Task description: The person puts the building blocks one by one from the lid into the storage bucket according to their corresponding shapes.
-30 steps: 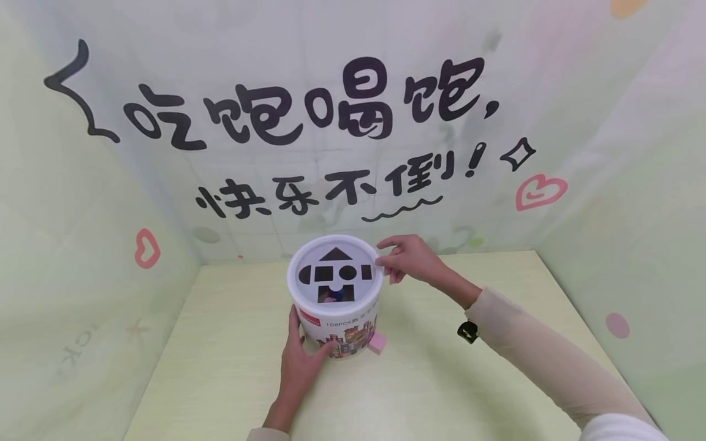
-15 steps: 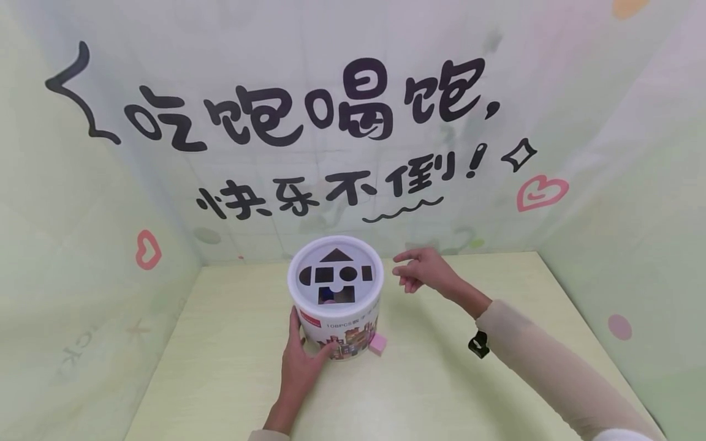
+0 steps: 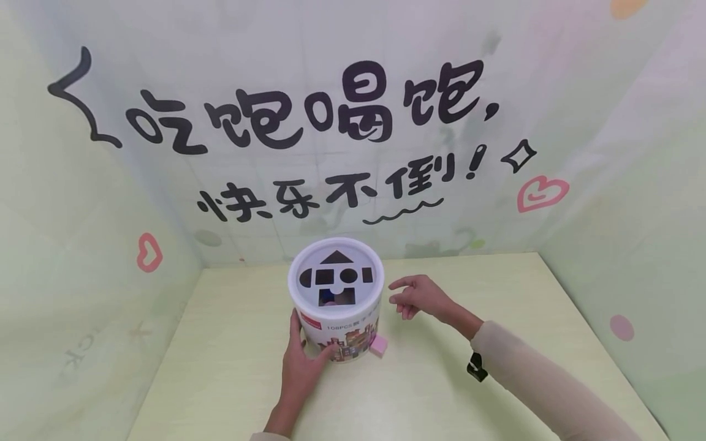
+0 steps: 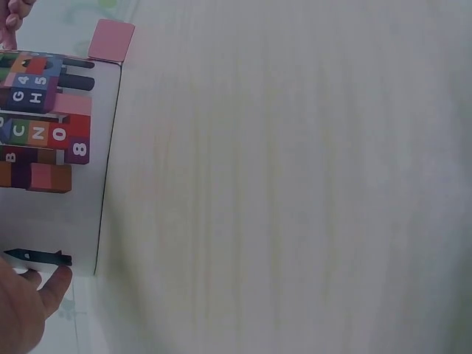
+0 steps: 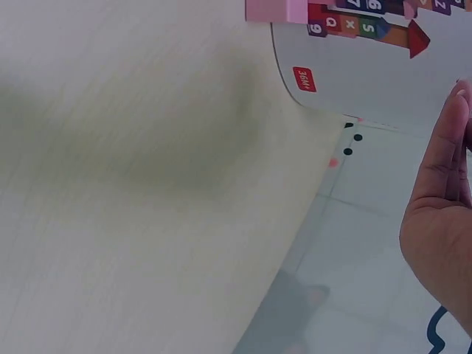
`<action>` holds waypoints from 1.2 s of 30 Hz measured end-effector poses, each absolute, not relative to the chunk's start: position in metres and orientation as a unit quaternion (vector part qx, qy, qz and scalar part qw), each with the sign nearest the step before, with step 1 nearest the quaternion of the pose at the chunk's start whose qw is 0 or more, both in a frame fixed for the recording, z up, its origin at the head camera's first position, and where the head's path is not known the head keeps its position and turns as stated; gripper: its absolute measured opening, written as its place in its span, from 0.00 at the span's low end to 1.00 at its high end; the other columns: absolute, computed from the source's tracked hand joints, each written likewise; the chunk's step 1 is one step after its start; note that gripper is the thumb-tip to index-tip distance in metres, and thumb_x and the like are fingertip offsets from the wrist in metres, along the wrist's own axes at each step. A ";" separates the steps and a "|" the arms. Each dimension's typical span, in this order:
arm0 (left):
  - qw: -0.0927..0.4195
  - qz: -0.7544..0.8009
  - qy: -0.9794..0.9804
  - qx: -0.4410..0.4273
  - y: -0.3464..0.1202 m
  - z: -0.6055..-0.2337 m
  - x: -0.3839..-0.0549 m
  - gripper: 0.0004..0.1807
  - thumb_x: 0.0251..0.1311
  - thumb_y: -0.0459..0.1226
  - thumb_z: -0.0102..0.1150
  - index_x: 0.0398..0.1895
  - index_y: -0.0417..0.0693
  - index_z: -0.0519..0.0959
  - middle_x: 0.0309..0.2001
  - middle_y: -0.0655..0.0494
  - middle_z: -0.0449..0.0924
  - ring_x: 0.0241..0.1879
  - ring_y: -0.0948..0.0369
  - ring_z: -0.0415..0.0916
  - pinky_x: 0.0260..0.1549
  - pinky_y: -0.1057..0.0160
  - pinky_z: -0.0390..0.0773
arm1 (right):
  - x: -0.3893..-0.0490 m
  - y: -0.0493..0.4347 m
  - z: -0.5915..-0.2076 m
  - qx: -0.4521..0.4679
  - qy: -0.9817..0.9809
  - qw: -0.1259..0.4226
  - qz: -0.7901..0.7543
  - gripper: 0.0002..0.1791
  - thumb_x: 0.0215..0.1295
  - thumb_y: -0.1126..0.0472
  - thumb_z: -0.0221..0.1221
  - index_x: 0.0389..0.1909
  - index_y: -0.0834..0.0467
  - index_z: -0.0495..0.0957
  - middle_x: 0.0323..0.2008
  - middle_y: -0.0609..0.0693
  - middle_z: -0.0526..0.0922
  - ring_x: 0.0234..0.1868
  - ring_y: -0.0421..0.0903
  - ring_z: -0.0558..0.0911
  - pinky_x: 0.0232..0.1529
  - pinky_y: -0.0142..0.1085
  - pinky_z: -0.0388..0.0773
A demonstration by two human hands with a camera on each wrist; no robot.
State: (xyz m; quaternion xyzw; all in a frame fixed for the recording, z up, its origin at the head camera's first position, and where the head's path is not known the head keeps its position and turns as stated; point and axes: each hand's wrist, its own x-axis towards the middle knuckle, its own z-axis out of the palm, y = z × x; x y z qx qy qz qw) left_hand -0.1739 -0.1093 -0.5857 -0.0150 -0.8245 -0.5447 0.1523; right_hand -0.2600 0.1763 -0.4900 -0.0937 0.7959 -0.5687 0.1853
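Observation:
A white cylindrical block bucket (image 3: 314, 324) stands upright, printed with coloured letter and number blocks. Its lid (image 3: 336, 248) has several shaped holes, and a few coloured pieces show faintly through the front one. My left hand (image 3: 300, 367) grips the bucket low on its left side, thumb across the front. Right of the bucket, my right hand (image 3: 421, 299) hovers with loosely bent fingers and nothing in them. Against the bucket's lower right front lies a pink block (image 3: 378, 346), which the left wrist view shows as a pink square face (image 4: 111, 40).
The pale wood-grain table (image 3: 220, 367) reaches back to a printed cloth wall (image 3: 331, 153) with large black writing. Cloth walls also rise along the left and right sides. A black wrist device (image 3: 477, 367) hangs under my right sleeve.
My right hand has drawn back from the lid's right rim, then sunk lower beside the bucket. The left hand, bucket and pink block stay in place.

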 end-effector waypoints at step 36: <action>0.147 -0.540 -0.828 -0.013 -0.110 -0.585 -0.172 0.58 0.39 0.57 0.68 0.71 0.66 0.40 0.68 0.60 0.50 0.65 0.57 0.51 0.54 0.51 0.67 | -0.231 0.157 -0.574 -0.158 0.801 0.254 -0.519 0.10 0.54 0.63 0.62 0.38 0.59 0.80 0.18 0.55 0.79 0.15 0.46 0.77 0.16 0.39 0.79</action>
